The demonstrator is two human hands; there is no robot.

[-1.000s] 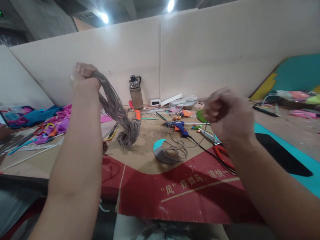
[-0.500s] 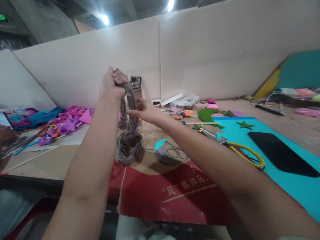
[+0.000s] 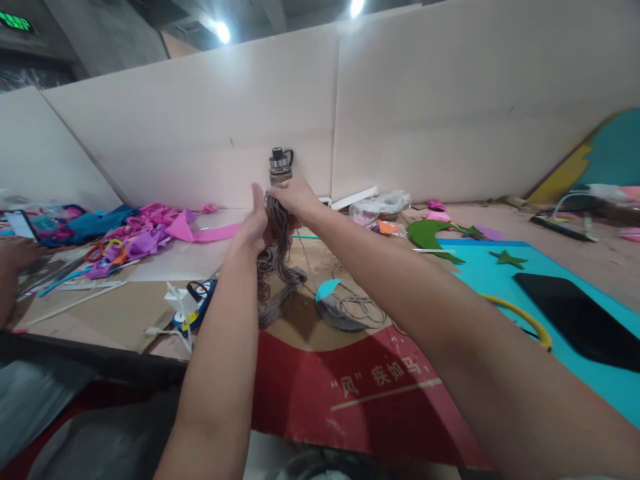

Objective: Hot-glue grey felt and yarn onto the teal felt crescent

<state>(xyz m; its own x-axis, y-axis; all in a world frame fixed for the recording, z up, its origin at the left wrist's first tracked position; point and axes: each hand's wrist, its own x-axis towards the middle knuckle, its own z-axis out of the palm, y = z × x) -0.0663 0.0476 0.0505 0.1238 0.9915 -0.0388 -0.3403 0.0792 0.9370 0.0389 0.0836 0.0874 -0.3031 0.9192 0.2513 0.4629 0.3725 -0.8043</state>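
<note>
A skein of grey yarn (image 3: 279,230) hangs in a bunch between my hands above the cardboard. My right hand (image 3: 295,199) is closed around its upper end, thumb across the strands. Lower down on the left side, my left hand (image 3: 256,225) is wrapped around the same bunch, with one digit pointing up and the other fingers partly hidden. Loose yarn loops fall onto the brown and red cardboard (image 3: 350,400). Beside them lies a round grey piece (image 3: 335,310) with a bright blue patch and thin cord on it.
A bottle (image 3: 280,167) stands behind my hands. Pink and purple fabric scraps (image 3: 145,233) and a power strip (image 3: 193,303) are at left. On the right, a black phone (image 3: 575,317), a green star (image 3: 509,259) and yellow-handled scissors (image 3: 525,320) lie on a blue sheet. Another person's hand (image 3: 17,257) shows far left.
My left hand has come down from the top of the skein to its side. My right hand has moved up to the top end. The yarn loops below have spread out.
</note>
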